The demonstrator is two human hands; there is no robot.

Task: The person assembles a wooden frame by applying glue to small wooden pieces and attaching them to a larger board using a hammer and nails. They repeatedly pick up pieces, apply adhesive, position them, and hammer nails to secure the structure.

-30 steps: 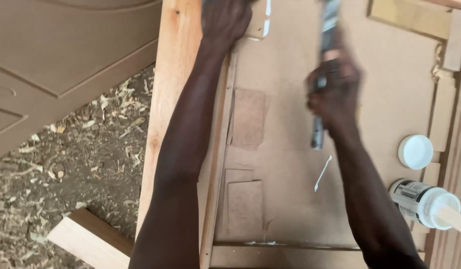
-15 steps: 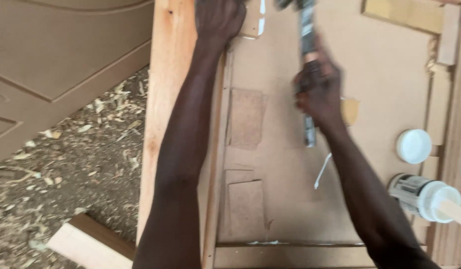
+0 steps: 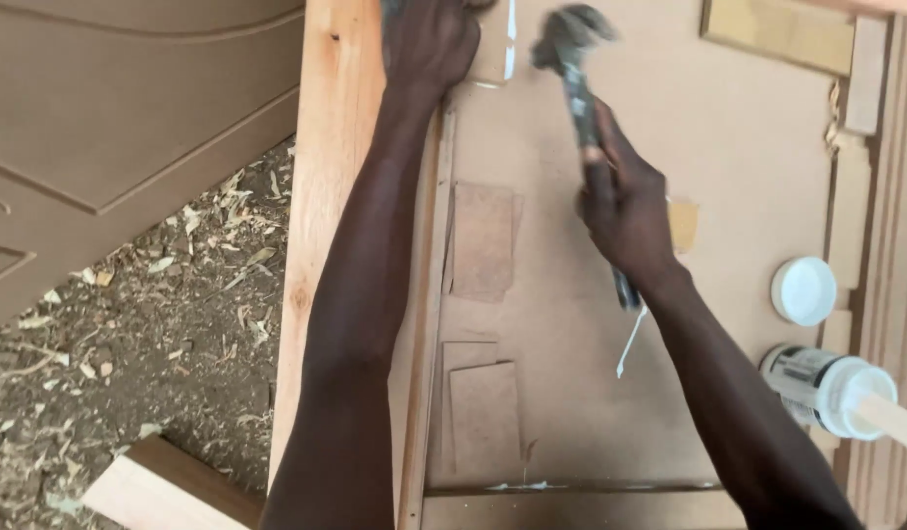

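My right hand [image 3: 625,211] grips the handle of a metal hammer [image 3: 571,59], whose blurred head is up near the top of the brown fibreboard panel [image 3: 571,344]. My left hand [image 3: 429,39] presses down at the top edge, where the light wooden rail [image 3: 326,196] meets a thin strip [image 3: 429,324] along the panel. What the left fingers pinch is hidden. Two small board offcuts [image 3: 483,240] lie on the panel between my arms.
A white lid [image 3: 803,291] and an open glue jar with a stick in it [image 3: 831,391] sit at the right. Thin strips [image 3: 870,196] run along the right edge. Wood shavings cover the ground [image 3: 149,334] at left, beside a moulded door panel [image 3: 110,128] and a timber offcut [image 3: 169,486].
My right hand has moved the hammer left and toward my left hand, its head now close to the top of the strip. The left hand has stayed in place.
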